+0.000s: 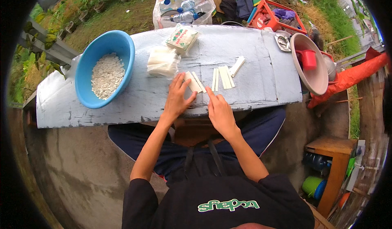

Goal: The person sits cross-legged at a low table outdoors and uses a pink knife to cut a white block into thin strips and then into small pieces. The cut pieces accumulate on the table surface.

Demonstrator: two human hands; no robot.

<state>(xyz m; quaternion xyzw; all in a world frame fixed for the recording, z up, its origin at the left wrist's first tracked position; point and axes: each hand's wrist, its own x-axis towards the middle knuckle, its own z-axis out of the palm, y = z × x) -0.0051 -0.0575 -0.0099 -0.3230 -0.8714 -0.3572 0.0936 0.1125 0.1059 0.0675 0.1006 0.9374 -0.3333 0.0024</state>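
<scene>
My left hand (177, 98) holds a flat cream-coloured sheet (193, 84) down on the table, its fingertips on the left edge and its thumb by the near edge. A narrow strip (199, 81) lies along the sheet's right side. My right hand (221, 114) is at the near end of that strip, index finger stretched forward and the others curled; whether it grips a thin tool cannot be made out. To the right lie several cut strips (226, 77) and a small slanted stack of strips (237, 66). Beyond my left hand sits a plastic-wrapped stack of pale sheets (163, 62).
A printed pack (182, 39) stands behind the wrapped stack on the silvery table (257, 85). The blue basin (126, 72) at left holds small white pieces (107, 75). At right are a metal dish (283, 42) and a pinkish basin (315, 86) with a red dipper (308, 60). Bagged bottles (186, 8) stand beyond.
</scene>
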